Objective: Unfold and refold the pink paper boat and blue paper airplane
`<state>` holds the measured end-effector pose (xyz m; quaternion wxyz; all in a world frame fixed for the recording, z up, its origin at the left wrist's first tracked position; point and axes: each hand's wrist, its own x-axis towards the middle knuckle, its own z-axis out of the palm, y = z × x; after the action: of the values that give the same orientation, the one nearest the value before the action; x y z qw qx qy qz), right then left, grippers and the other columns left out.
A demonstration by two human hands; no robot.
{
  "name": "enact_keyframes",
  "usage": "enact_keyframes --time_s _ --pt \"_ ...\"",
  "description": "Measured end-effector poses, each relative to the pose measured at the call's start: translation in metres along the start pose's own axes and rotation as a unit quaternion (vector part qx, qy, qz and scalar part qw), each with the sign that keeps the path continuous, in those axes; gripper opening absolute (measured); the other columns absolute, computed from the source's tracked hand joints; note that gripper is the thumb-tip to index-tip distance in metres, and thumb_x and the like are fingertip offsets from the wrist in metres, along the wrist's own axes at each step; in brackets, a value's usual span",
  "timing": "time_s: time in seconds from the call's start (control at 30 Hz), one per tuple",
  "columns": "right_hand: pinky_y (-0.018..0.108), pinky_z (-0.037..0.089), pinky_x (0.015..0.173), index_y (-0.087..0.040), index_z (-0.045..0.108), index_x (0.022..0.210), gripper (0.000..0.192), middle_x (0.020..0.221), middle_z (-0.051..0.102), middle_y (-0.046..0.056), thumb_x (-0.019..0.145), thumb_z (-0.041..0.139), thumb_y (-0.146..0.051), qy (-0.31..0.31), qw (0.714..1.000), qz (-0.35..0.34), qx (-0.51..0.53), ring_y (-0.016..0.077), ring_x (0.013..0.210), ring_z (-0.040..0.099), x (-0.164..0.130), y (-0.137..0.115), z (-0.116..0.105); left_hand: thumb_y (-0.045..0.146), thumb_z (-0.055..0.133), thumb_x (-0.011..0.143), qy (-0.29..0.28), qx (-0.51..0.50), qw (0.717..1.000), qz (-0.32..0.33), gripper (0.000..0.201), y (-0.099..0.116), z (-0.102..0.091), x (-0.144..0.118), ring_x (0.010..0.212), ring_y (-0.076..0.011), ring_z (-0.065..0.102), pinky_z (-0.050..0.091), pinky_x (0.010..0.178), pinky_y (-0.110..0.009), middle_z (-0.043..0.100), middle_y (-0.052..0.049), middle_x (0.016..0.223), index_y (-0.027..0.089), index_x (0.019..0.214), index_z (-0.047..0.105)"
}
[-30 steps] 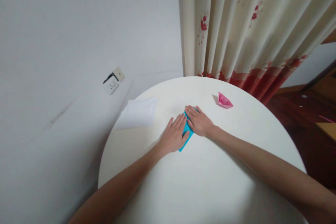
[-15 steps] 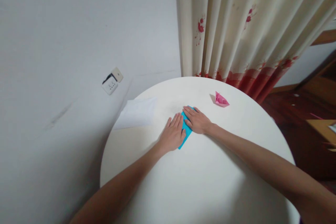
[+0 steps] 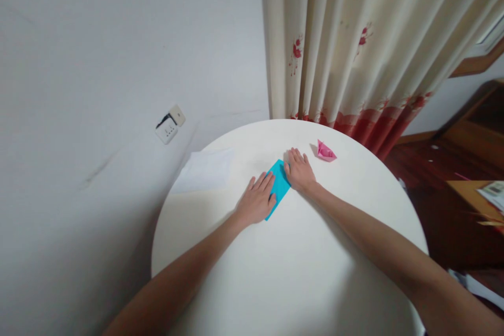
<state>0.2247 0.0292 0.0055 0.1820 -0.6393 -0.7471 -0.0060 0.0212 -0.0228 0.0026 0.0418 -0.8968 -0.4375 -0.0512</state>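
Observation:
A folded piece of blue paper [image 3: 281, 184] lies flat on the round white table [image 3: 299, 252], slanting between my two hands. My left hand [image 3: 256, 199] rests flat over its left edge, fingers stretched out and pointing away from me. At the paper's right edge is my right hand [image 3: 300, 169], laid flat with fingers extended; its thumb side touches or slightly overlaps the paper. Just beyond the right hand stands a pink folded paper boat [image 3: 326, 151].
White paper sheets [image 3: 205, 169] lie at the table's left, near the wall with a socket [image 3: 167, 130]. A cream and red curtain [image 3: 346, 52] hangs behind the table. To the right, a wooden surface [image 3: 468, 194] carries papers.
My right hand has slid right, off the upper part of the blue paper to its right edge, uncovering more of it. My left hand stays on the paper. The view has shifted slightly.

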Motion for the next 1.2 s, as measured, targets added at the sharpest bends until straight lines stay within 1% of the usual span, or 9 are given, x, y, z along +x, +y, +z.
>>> enact_keyframes --time_s 0.03,0.1,0.2,0.27,0.43,0.67,0.93,1.07,1.2 --pt "0.05 0.014 0.122 0.003 0.029 0.153 0.06 0.162 0.026 0.022 0.104 0.023 -0.031 0.032 0.999 -0.007 0.0 0.0278 0.153 0.017 -0.004 -0.002 -0.002 0.037 0.029 0.102 0.0 0.001 1.0 0.0 0.06 0.0 0.0 0.0 0.153 -0.027 0.021 0.021 0.123 -0.052 0.026 -0.01 0.164 0.012 0.156 0.03" --pt "0.05 0.011 0.123 0.002 0.029 0.153 0.058 0.163 0.024 0.021 0.102 0.026 -0.024 0.067 0.996 -0.064 0.003 0.0265 0.154 0.013 -0.013 -0.01 -0.005 0.036 0.029 0.102 0.002 0.003 1.0 -0.001 0.059 0.001 0.001 0.0 0.153 -0.0268 0.021 0.02 0.123 -0.052 0.027 -0.011 0.164 0.011 0.155 0.03" --pt "0.046 0.013 0.125 0.001 0.034 0.152 0.059 0.163 0.027 0.019 0.096 0.032 -0.016 0.023 0.982 -0.187 0.024 0.0255 0.154 0.014 -0.031 -0.026 -0.005 0.036 0.029 0.101 0.004 0.006 1.0 -0.008 0.06 0.001 0.002 0.001 0.152 -0.0269 0.022 0.019 0.123 -0.051 0.031 -0.015 0.162 0.007 0.154 0.032" --pt "0.044 0.015 0.125 0.001 0.033 0.153 0.062 0.163 0.027 0.018 0.093 0.037 -0.015 -0.012 0.975 -0.216 0.04 0.0254 0.153 0.016 -0.039 -0.035 -0.003 0.035 0.03 0.101 0.004 0.008 1.0 -0.014 0.062 0.002 0.003 0.001 0.152 -0.0277 0.023 0.019 0.123 -0.049 0.03 -0.019 0.161 0.002 0.153 0.03" --pt "0.044 0.022 0.123 0.001 0.03 0.154 0.062 0.16 0.031 0.02 0.096 0.036 -0.022 -0.076 0.978 -0.191 0.038 0.0271 0.15 0.026 -0.041 -0.042 0.004 0.031 0.03 0.1 0.002 0.014 1.0 -0.017 0.063 0.002 0.002 0.002 0.152 -0.0282 0.021 0.02 0.123 -0.048 0.027 -0.02 0.162 -0.002 0.153 0.027" --pt "0.047 0.017 0.123 -0.004 0.031 0.155 0.061 0.163 0.025 0.015 0.102 0.028 -0.033 -0.107 0.982 -0.153 0.009 0.0264 0.152 0.02 -0.022 -0.027 0.004 0.032 0.032 0.099 0.013 0.019 1.0 -0.014 0.061 0.001 0.004 0.001 0.153 -0.0283 0.02 0.021 0.123 -0.049 0.029 -0.019 0.162 0.002 0.152 0.032" --pt "0.047 0.017 0.123 -0.004 0.029 0.156 0.062 0.164 0.023 0.014 0.103 0.024 -0.036 -0.104 0.987 -0.125 -0.003 0.0265 0.152 0.02 -0.008 -0.017 0.007 0.038 0.03 0.102 -0.001 -0.002 1.0 0.016 0.06 -0.001 0.001 -0.001 0.153 -0.0276 0.019 0.02 0.123 -0.054 0.029 -0.014 0.163 0.01 0.155 0.03" --pt "0.048 0.017 0.122 -0.003 0.029 0.156 0.063 0.164 0.025 0.015 0.103 0.024 -0.037 -0.092 0.989 -0.115 -0.007 0.0274 0.152 0.021 -0.02 -0.018 0.006 0.042 0.028 0.103 -0.03 -0.028 0.998 0.039 0.061 -0.004 -0.003 -0.001 0.153 -0.0263 0.019 0.018 0.123 -0.052 0.025 -0.014 0.164 0.011 0.156 0.028" --pt "0.049 0.016 0.122 -0.006 0.031 0.156 0.063 0.164 0.026 0.014 0.103 0.026 -0.039 -0.069 0.99 -0.118 -0.013 0.0277 0.152 0.021 -0.037 -0.017 0.005 0.037 0.022 0.105 -0.051 -0.065 0.996 0.025 0.057 -0.007 -0.006 0.009 0.153 -0.0245 0.021 0.022 0.122 -0.051 0.027 -0.011 0.164 0.014 0.156 0.029"
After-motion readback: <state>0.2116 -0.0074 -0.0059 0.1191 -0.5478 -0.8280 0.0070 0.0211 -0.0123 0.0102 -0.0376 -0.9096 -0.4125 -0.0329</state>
